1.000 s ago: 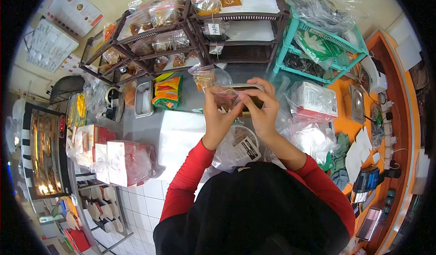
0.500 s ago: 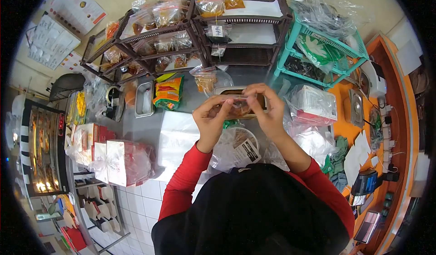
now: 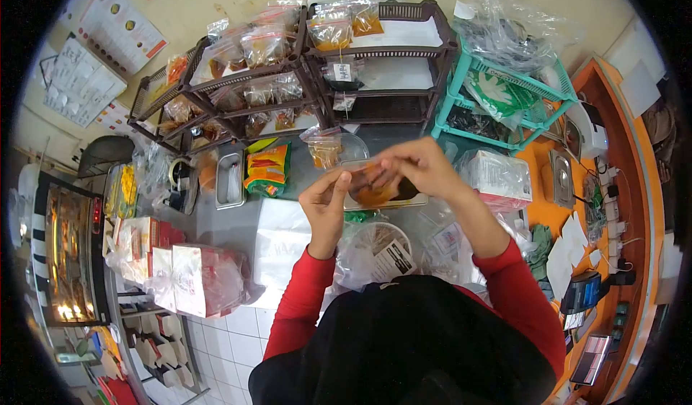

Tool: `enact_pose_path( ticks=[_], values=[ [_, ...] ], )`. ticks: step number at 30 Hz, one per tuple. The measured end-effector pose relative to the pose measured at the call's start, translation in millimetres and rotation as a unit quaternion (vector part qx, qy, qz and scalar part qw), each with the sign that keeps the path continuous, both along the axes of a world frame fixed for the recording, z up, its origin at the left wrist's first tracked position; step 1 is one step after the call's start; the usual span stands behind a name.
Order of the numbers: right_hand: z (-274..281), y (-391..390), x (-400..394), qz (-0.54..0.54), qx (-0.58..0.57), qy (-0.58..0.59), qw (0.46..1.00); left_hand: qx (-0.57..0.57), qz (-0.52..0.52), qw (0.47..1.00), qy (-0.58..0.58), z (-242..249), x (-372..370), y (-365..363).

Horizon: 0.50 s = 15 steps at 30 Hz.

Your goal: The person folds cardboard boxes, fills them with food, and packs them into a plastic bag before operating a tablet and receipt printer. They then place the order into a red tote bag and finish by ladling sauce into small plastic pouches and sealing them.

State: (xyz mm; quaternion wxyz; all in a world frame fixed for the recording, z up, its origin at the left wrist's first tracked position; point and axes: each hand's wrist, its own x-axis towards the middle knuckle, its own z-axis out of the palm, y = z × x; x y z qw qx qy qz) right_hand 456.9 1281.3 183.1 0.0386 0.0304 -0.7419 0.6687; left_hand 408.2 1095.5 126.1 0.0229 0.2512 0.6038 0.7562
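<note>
A small clear plastic zip bag point(image 3: 369, 194) with brown-orange contents is stretched between my hands. My left hand point(image 3: 323, 207) pinches its left edge between thumb and fingers. On the other side, the fingers of my right hand point(image 3: 425, 168) are closed on the bag's upper right edge. Underneath lies a rectangular metal pan point(image 3: 412, 201), mostly hidden by the bag and my right hand. Just behind it, a filled zip bag point(image 3: 323, 151) rests by a round clear lid point(image 3: 355, 147). Nearer my body is a round white tub point(image 3: 402, 236) with a printed label point(image 3: 393, 259).
Dark brown racks point(image 3: 375, 50) with filled bags stand at the back, beside a teal rack point(image 3: 504, 80). On the left are a steel tray point(image 3: 231, 181), a yellow-green packet point(image 3: 267, 168) and wrapped boxes point(image 3: 198, 279). Another wrapped box point(image 3: 499, 178) sits right.
The bag has tilted and spread out more between my hands, showing its brown contents. My right hand has moved slightly right and turned over its edge; my left hand has dropped a little. The camera view has shifted.
</note>
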Motion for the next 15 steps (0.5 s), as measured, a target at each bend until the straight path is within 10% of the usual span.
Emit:
enact_pose_path(
  ticks=[4,9,15],
  values=[
    [35.9,33.5,-58.9,-0.120,0.146,0.165,0.968,0.017,0.074,0.997,0.024,10.8,-13.4,-13.5],
    [69.4,81.7,-169.9,-0.396,0.263,0.378,0.795,0.076,0.191,0.976,-0.069,-0.9,-9.0,-33.6],
    [25.1,140.6,-288.7,-0.328,0.341,0.085,0.877,0.079,0.211,0.968,-0.113,-12.4,-4.9,-45.6]
  ],
)
